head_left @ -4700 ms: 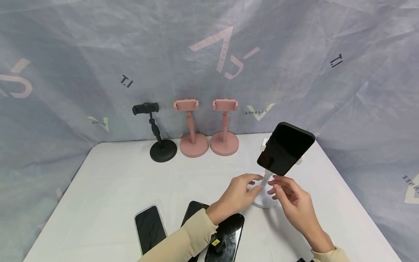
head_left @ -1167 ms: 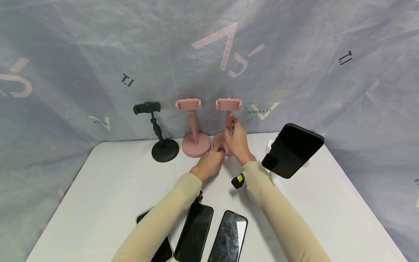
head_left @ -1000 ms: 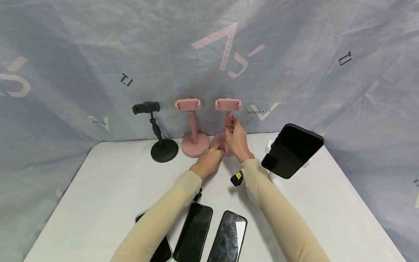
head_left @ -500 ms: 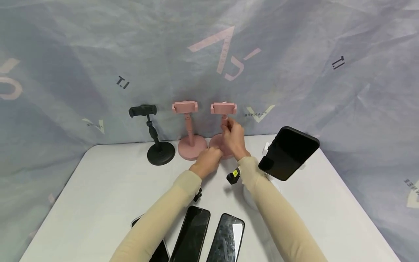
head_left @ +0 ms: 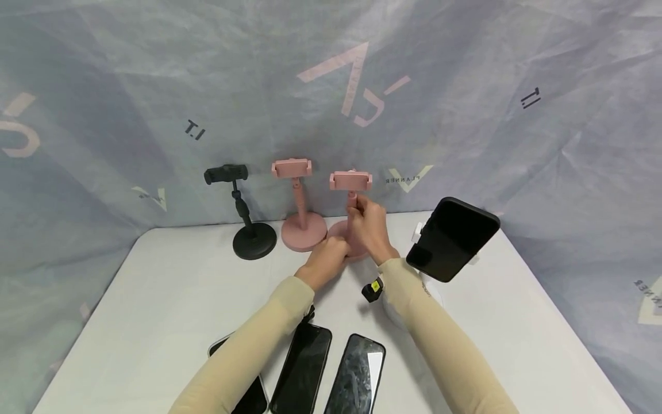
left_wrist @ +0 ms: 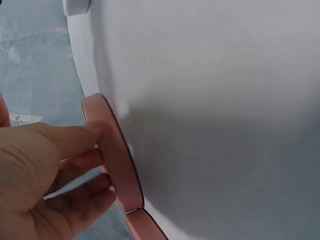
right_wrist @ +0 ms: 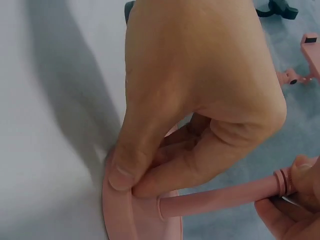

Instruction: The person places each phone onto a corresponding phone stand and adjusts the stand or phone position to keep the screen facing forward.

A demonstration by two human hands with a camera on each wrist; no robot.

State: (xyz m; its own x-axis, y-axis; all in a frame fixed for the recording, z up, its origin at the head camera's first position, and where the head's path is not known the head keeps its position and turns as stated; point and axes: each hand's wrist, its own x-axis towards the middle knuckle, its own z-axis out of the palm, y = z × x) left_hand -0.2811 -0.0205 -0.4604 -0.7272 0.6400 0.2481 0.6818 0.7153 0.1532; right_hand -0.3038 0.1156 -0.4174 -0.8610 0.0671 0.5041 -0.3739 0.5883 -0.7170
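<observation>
The right-hand pink phone stand (head_left: pixel 351 181) is upright between my hands. My left hand (head_left: pixel 326 261) pinches the rim of its round base (left_wrist: pixel 117 155), thumb on one side and fingers on the other. Above it, my right hand (head_left: pixel 371 227) grips the pole near the top; in the right wrist view its fingertips (right_wrist: pixel 302 167) close on the ribbed collar at the pole's end. The clamp on top holds nothing. A second pink phone stand (head_left: pixel 303 231) is just left of it. In the left wrist view the two bases touch or nearly touch.
Farther left is a black phone stand (head_left: pixel 254 241). On the right, a white stand, mostly hidden by my right sleeve, holds a black phone (head_left: pixel 452 238) tilted. Several phones lie in front, including a black one (head_left: pixel 301 368) and one with a smudged screen (head_left: pixel 357 374).
Both hands have left the white stand and taken hold of the right pink stand. Over the last half second that stand has shifted slightly toward me, its clamp now lower in view than its neighbour's.
</observation>
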